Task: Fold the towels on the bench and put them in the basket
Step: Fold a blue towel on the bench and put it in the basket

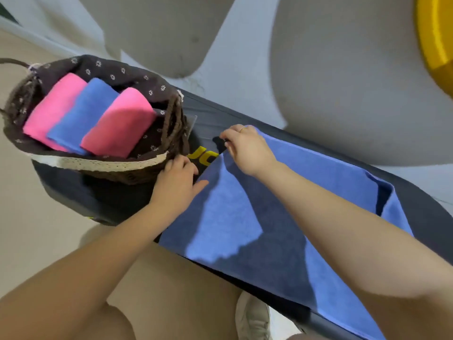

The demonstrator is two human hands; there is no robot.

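Your blue towel (pixel 282 217) lies spread along the desk (pixel 421 204), its long axis running away from the basket (pixel 98 165). Both hands sit at its basket-side edge: right hand (pixel 247 150) seemingly pinching the far corner, left hand (pixel 179 182) pressing flat near the near corner.

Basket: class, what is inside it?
Inside the basket lie three folded towels side by side: pink, blue, pink. Anything beneath them is covered.
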